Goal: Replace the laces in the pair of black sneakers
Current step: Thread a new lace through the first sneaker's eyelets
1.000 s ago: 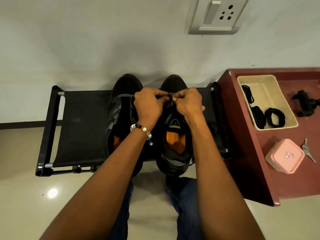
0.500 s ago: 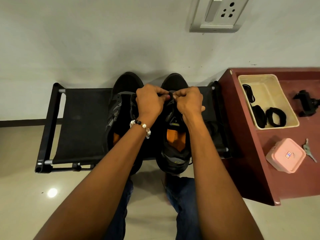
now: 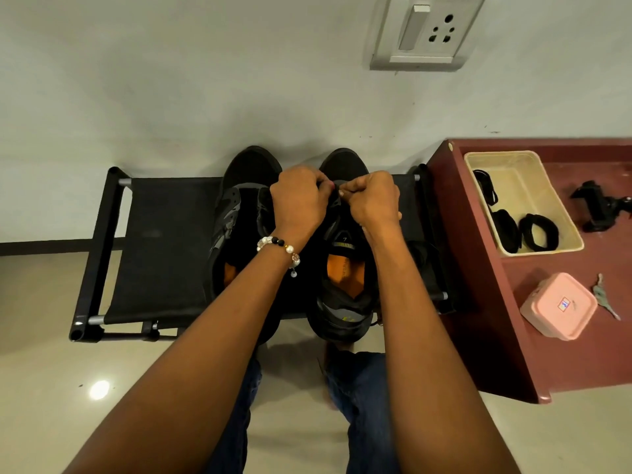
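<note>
Two black sneakers with orange insoles stand side by side on a black fabric rack (image 3: 164, 241), toes toward the wall. The left sneaker (image 3: 239, 213) is partly covered by my left forearm. Both hands work over the front of the right sneaker (image 3: 342, 292). My left hand (image 3: 299, 200), with a bead bracelet at the wrist, and my right hand (image 3: 374, 200) have curled fingers that pinch a black lace (image 3: 337, 191) between them, near the sneaker's lower eyelets. Most of the lace is hidden under the fingers.
A dark red table (image 3: 564, 354) stands to the right of the rack. On it are a cream tray (image 3: 533, 186) with coiled black laces (image 3: 537, 234), a pink lidded box (image 3: 557, 306), keys (image 3: 603, 299) and a black clamp-like object (image 3: 598, 206). A wall socket (image 3: 427, 32) is above.
Both hands stay pinched together over the right sneaker's front; they have shifted only slightly. The sneakers have not moved.
</note>
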`<state>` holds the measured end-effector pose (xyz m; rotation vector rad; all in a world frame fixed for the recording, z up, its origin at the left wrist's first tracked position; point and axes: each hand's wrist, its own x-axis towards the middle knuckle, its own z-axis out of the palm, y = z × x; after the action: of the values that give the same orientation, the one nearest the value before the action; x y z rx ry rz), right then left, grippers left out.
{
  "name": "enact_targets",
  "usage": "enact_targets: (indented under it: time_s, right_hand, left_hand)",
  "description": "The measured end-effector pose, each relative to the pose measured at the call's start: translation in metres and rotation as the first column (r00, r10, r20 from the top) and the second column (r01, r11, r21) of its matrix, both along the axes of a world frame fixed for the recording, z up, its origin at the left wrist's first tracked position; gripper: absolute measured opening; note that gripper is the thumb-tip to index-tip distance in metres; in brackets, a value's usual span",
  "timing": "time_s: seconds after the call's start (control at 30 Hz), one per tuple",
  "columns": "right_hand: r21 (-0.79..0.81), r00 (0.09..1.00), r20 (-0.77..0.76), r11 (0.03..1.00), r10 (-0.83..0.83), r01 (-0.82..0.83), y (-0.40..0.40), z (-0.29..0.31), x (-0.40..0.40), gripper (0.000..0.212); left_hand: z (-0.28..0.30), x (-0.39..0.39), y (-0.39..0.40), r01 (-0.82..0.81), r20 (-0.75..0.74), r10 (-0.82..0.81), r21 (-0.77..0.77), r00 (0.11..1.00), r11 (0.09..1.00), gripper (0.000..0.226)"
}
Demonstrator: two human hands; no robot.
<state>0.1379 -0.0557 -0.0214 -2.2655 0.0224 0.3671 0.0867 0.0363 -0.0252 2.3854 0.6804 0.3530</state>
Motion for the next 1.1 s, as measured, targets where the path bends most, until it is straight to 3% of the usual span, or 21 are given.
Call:
enact_targets:
  time_s: [0.13,0.2,0.23,0.27,0.33,0.47,0.53,0.6,0.67,0.7,0.73,0.77,0.8,0.87,0.93,1.03,1.1]
  right_hand:
    - [-0.13,0.997,0.024,0.989,0.071,-0.067,0.002,0.001,-0.001,0.023]
    - [-0.161,0.996,0.055,0.985,0.074,-0.064,0.002,0.001,-0.002,0.02]
    - [-0.164,0.996,0.058,0.985,0.067,-0.056,0.001,0.0,-0.001,0.017]
    - [-0.158,0.997,0.051,0.986,0.058,-0.05,-0.001,0.001,-0.001,0.013]
    - [-0.129,0.998,0.033,0.991,0.051,-0.046,-0.003,0.001,-0.002,0.008]
    - [-0.097,0.998,0.034,0.994,0.046,-0.042,-0.004,0.003,-0.007,0.009]
    - [-0.101,0.999,0.033,0.995,0.029,-0.026,-0.002,0.003,-0.007,0.012]
    - [-0.114,0.999,0.038,0.993,0.019,-0.014,-0.001,0.001,-0.007,0.012]
    - [-0.124,0.999,0.045,0.992,0.014,-0.009,0.0,0.0,-0.007,0.011]
    - [-0.129,0.999,0.047,0.992,0.014,-0.008,0.001,0.0,-0.007,0.011]
    - [-0.134,0.999,0.048,0.991,0.016,-0.01,0.001,0.0,-0.006,0.01]
    - [-0.137,0.999,0.05,0.991,0.019,-0.012,0.001,0.0,-0.005,0.01]
    - [-0.139,0.998,0.052,0.99,0.023,-0.015,0.0,0.0,-0.004,0.01]
    - [-0.144,0.998,0.056,0.989,0.032,-0.024,0.0,-0.001,-0.004,0.011]
    - [-0.14,0.998,0.058,0.99,0.034,-0.026,0.0,-0.002,-0.003,0.011]
    - [-0.136,0.998,0.052,0.99,0.032,-0.024,-0.001,-0.002,-0.004,0.011]
    - [-0.129,0.998,0.052,0.991,0.026,-0.019,-0.002,-0.002,-0.003,0.011]
  left_hand:
    - [0.001,0.002,-0.001,0.035,-0.074,-0.029,0.086,0.997,0.996,0.029]
    - [-0.001,0.004,0.004,-0.004,-0.067,0.002,-0.028,0.998,1.0,0.029]
    - [-0.002,0.005,0.009,-0.044,-0.024,0.04,-0.18,0.999,0.983,0.028]
    - [-0.002,0.006,0.014,-0.082,0.029,0.1,-0.375,0.995,0.924,0.027]
    - [0.001,0.005,0.018,-0.103,0.061,0.201,-0.694,0.978,0.712,0.023]
    - [0.019,0.004,0.019,0.003,0.165,0.303,-0.882,0.939,0.472,0.017]
    - [0.034,0.004,0.023,0.126,0.241,0.44,-0.953,0.865,0.275,0.015]
    - [0.045,0.004,0.029,0.236,0.289,0.543,-0.957,0.788,0.168,0.018]
    - [0.048,0.003,0.034,0.254,0.364,0.487,-0.926,0.794,0.278,0.02]
    - [0.047,0.002,0.035,0.229,0.409,0.374,-0.868,0.833,0.44,0.019]
    - [0.043,0.002,0.035,0.196,0.421,0.199,-0.724,0.885,0.662,0.016]
    - [0.037,0.002,0.036,0.189,0.357,-0.008,-0.475,0.934,0.859,0.012]
    - [0.03,0.003,0.035,0.234,0.22,-0.188,-0.21,0.957,0.949,0.009]
    - [0.019,0.004,0.032,0.351,-0.137,-0.337,0.089,0.931,0.932,0.018]
    - [0.017,0.004,0.027,0.381,-0.313,-0.32,0.156,0.894,0.911,0.022]
    - [0.018,0.004,0.029,0.277,-0.227,-0.249,0.1,0.942,0.956,0.023]
    - [0.019,0.004,0.033,0.165,-0.102,-0.174,-0.089,0.979,0.982,0.023]
